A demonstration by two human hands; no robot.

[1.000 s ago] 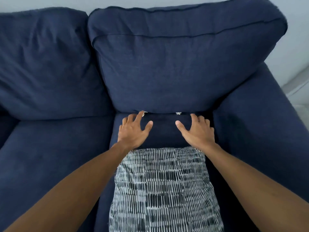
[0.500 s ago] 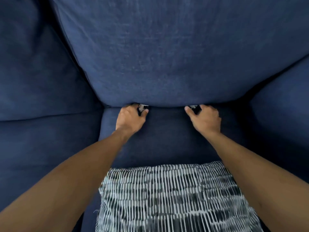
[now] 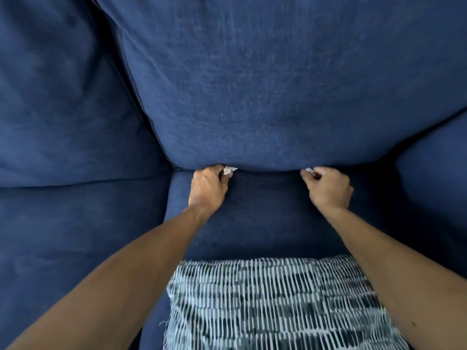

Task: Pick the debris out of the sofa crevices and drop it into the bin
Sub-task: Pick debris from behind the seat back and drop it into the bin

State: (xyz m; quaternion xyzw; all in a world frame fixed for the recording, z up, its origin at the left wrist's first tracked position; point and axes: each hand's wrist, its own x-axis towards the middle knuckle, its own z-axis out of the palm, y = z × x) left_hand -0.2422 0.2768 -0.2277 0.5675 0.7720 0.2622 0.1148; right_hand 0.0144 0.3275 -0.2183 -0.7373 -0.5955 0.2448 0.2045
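I face a dark blue sofa. My left hand (image 3: pixel 208 188) is at the crevice under the right back cushion (image 3: pixel 278 97), fingers pinched on a small white scrap of debris (image 3: pixel 228 170). My right hand (image 3: pixel 328 188) is at the same crevice further right, fingers closed on another small white scrap (image 3: pixel 308 170). Both scraps sit at the line where the back cushion meets the seat cushion (image 3: pixel 265 213). No bin is in view.
A black-and-white patterned cloth (image 3: pixel 273 304) lies on the seat cushion between my forearms. The left back cushion (image 3: pixel 63 109) and left seat cushion (image 3: pixel 75 236) fill the left side. The sofa arm (image 3: pixel 434 178) rises at the right.
My view has moved in close to the crevice. Both hands went from lying open on the seat to curled at the crevice, each pinching a white scrap.
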